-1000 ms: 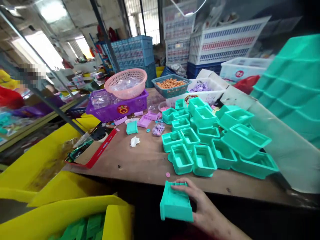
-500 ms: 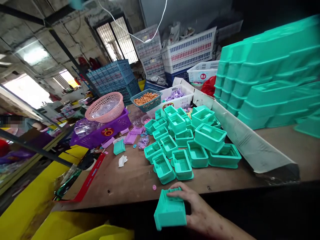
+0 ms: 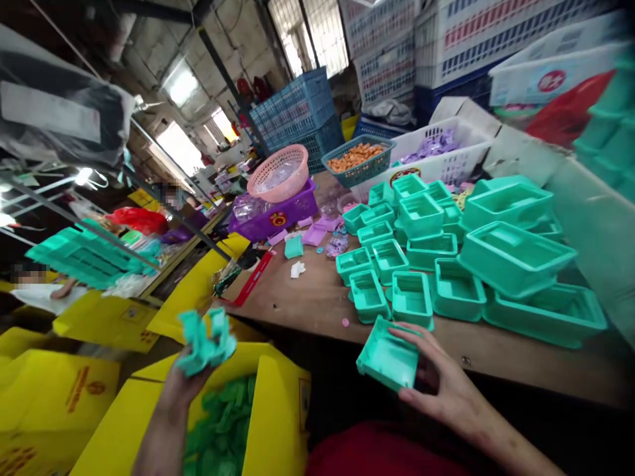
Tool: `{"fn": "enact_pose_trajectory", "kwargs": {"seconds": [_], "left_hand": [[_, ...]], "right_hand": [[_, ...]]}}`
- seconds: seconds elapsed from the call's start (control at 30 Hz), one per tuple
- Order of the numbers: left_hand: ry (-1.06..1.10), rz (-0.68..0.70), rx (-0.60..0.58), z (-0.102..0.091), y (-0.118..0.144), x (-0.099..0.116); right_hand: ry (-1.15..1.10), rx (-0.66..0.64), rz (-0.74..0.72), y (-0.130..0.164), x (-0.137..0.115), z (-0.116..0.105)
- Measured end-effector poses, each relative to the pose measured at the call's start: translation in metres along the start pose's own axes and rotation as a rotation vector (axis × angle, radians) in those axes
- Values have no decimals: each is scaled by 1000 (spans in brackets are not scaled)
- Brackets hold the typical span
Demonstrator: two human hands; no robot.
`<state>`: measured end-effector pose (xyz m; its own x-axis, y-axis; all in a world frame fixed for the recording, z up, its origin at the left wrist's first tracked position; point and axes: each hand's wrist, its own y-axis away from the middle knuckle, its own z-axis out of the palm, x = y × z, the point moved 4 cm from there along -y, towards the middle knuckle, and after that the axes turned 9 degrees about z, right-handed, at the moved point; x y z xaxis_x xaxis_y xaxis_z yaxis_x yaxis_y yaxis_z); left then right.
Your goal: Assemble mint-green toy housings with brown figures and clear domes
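My right hand [image 3: 441, 373] grips a teal plastic box [image 3: 389, 357] by its side, thumb below and fingers on top, just off the table's front edge. Out to the left, my left hand [image 3: 186, 383] is closed around small teal plastic parts [image 3: 206, 340], slightly blurred, above an open yellow carton [image 3: 280, 390]. Inside that carton lie many green plastic pieces [image 3: 223, 423]. Beyond my right hand, several open teal boxes [image 3: 411, 297] stand in a cluster on the brown table [image 3: 297, 304], some stacked on others.
A purple crate [image 3: 278, 218] carries a pink basket [image 3: 280, 173]. Next to them are a basket of orange pieces [image 3: 357, 158] and a white crate [image 3: 466, 155] with purple parts. Yellow cartons [image 3: 64, 390] stand at left. Another person [image 3: 42, 291] is at far left.
The view has swung left. My left hand has come into view with teal parts over the yellow carton. The box in my right hand has turned, now showing its hollow side.
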<state>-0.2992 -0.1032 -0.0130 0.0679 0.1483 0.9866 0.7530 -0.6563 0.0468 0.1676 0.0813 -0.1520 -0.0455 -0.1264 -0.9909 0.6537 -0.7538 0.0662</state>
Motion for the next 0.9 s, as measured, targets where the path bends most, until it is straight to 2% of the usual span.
{"fn": "enact_pose_trajectory", "kwargs": {"seconds": [0.07, 0.23, 0.3, 0.37, 0.43, 0.53, 0.6, 0.7, 0.8, 0.9], "left_hand": [[-62, 21, -74, 35, -16, -11], [-203, 42, -284, 168, -83, -31], [-264, 94, -309, 205, -99, -29], [-318, 167, -283, 227, -107, -22], [-351, 260, -219, 237, -110, -11], [-339, 399, -137, 240, -110, 5], [-298, 460, -96, 233, -107, 13], [-226, 466, -47, 209, -95, 20], [-40, 405, -182, 196, -64, 25], [193, 349, -375, 210, -13, 28]], "right_hand": [[42, 58, 13, 2, -7, 1], [-40, 138, -29, 23, -7, 0], [-55, 172, -44, 35, -4, -2], [-16, 216, -72, 45, -6, -6], [24, 246, -93, 53, -12, -11], [37, 281, -108, 59, -25, -18], [29, 293, -117, 58, -32, -22], [15, 309, -140, 52, -41, -25], [-28, 289, -103, 44, -45, -22], [-85, 186, -58, 35, -50, -11]]}}
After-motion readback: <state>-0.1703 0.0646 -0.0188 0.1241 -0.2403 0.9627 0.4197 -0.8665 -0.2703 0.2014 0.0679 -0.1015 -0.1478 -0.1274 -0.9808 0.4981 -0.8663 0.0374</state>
